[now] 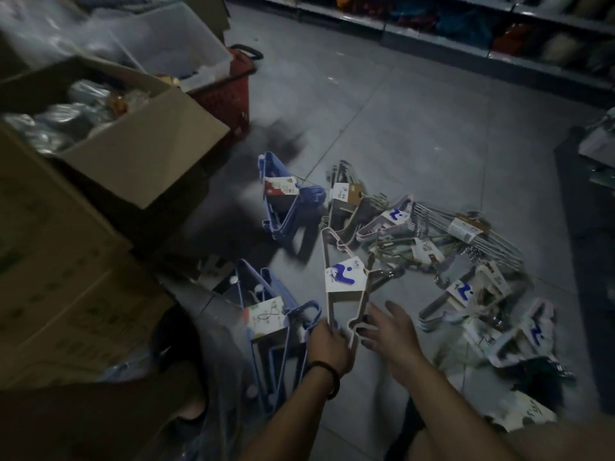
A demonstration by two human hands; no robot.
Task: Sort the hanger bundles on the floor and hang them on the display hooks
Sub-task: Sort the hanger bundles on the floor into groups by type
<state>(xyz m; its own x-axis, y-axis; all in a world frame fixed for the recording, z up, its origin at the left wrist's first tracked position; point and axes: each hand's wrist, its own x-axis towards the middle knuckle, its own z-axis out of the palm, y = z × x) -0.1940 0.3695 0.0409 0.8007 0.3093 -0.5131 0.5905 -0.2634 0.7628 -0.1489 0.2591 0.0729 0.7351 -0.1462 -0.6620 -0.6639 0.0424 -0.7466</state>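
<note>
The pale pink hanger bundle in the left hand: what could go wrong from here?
The left hand grips the pale pink hanger bundle at one end only, and the right hand is open, so it may slip. Its grey metal hooks lie near the tangled pile of hanger bundles; lifting could snag them.

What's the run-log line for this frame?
left hand: grips pink hanger bundle | right hand: open beside it | hanger pile: on floor | hooks: not in view

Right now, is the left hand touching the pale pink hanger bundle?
Touching. Head view shows the left hand gripping the pale pink hanger bundle at its lower end.
</note>
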